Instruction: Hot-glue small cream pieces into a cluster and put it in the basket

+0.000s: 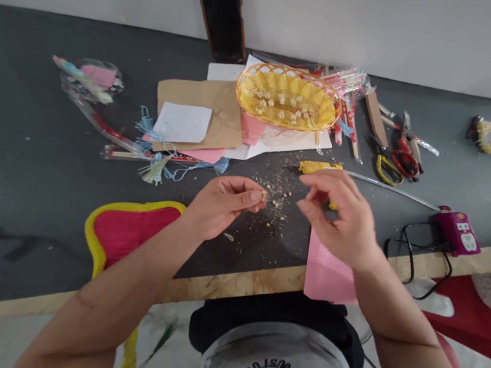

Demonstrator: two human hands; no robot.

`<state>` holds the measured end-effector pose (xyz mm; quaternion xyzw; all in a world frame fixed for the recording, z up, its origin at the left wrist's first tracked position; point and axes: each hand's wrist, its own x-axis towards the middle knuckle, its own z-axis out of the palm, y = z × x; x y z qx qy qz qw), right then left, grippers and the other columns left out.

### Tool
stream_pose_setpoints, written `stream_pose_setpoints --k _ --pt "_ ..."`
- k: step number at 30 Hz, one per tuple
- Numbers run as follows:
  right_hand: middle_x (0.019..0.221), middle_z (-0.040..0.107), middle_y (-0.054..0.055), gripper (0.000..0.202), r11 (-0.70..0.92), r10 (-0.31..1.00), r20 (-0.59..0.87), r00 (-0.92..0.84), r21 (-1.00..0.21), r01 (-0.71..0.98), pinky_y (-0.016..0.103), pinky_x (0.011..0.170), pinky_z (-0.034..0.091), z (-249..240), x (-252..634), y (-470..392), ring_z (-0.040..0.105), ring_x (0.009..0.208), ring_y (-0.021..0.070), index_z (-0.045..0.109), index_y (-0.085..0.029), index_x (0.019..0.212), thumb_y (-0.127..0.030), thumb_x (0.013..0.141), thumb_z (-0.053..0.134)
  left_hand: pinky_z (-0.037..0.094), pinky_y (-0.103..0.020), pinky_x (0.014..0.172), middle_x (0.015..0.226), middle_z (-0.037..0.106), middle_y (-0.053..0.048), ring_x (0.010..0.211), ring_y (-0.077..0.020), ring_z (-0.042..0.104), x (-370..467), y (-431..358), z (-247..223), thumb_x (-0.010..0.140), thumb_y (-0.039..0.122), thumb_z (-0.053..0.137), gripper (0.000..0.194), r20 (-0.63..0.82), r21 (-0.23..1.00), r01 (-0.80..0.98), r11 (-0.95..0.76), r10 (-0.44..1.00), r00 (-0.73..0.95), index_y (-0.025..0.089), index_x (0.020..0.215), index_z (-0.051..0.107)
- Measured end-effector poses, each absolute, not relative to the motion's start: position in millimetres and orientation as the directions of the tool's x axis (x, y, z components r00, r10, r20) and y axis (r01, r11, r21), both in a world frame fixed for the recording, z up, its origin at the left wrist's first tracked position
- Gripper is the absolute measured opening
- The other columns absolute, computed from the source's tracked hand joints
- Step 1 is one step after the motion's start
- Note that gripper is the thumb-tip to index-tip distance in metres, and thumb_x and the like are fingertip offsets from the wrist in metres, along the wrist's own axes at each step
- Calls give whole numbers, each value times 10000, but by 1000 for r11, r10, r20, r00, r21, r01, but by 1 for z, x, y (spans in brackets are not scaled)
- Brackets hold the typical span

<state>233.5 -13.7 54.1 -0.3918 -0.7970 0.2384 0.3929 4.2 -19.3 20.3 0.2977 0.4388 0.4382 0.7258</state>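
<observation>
Holding pale piece, between left fingers; at tips

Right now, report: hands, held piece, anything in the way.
Left hand pinching small pale piece. Right hand half-open, nothing visible in it. Crumbs scattered between hands; yellow tool partly behind right hand.
</observation>
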Motion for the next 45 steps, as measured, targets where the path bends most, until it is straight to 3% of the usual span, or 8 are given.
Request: stream_pose_setpoints --k 6,10,19,22,27,33,37,45 --pt "850 717 60 147 216 976 80 -202 -431 876 306 662 473 42 302 11 651 747 193 673 -191 960 -321 912 622 485 -216 566 618 705 -24 589 -105 601 5 -18 21 542 381 976 315 -329 835 -397 381 924 195 168 668 782" --pt "798 720 45 239 48 979 -173 -109 -323 945 284 608 392 23 305 22 633 695 190 663 -204 909 -441 895 637 499 -221 593 634 694 -8 584 -91 576 6 -16 18 594 334 953 267 -291 840 -425 338 941 175 168 692 767" --pt "650 617 12 244 -31 983 -182 -32 -331 943 279 554 305 21 296 32 520 602 151 589 -213 690 -399 846 617 498 -204 573 672 680 -9 575 -75 538 2 -11 13 617 331 937 259 -266 842 -455 290 957 117 165 700 755" --pt "629 600 -5 211 -80 989 -147 -13 -607 791 264 536 337 25 300 31 509 566 129 625 -199 748 -396 818 646 506 -206 575 670 679 -8 573 -77 537 3 -12 15 610 330 940 258 -267 835 -467 293 956 121 170 684 753" --pt "643 574 -31 298 -57 993 -75 -95 -980 189 250 499 395 36 292 21 486 524 107 645 -192 948 -427 777 707 526 -211 598 648 675 -5 577 -74 550 4 -15 17 615 320 947 262 -242 799 -523 297 955 173 164 683 748" --pt "827 685 22 321 -136 902 -53 -428 -976 -167 281 561 492 25 268 6 608 641 140 643 -201 1011 -263 723 774 537 -204 593 635 678 -2 583 -80 575 4 -16 16 609 303 957 255 -238 759 -570 315 949 208 161 663 752" --pt "925 678 40 281 -200 868 -15 -495 -925 -323 248 500 416 11 257 -2 530 583 100 617 -227 1010 -374 824 768 546 -204 609 645 678 -5 588 -77 582 4 -15 15 643 280 943 237 -243 727 -600 335 942 231 142 684 754" --pt "957 580 35 261 -133 829 64 -555 -942 -307 273 525 424 1 252 -13 445 572 84 589 -261 1065 -505 973 596 534 -200 609 630 644 7 604 -79 580 3 -15 12 649 292 942 248 -273 694 -624 359 933 234 133 702 758"
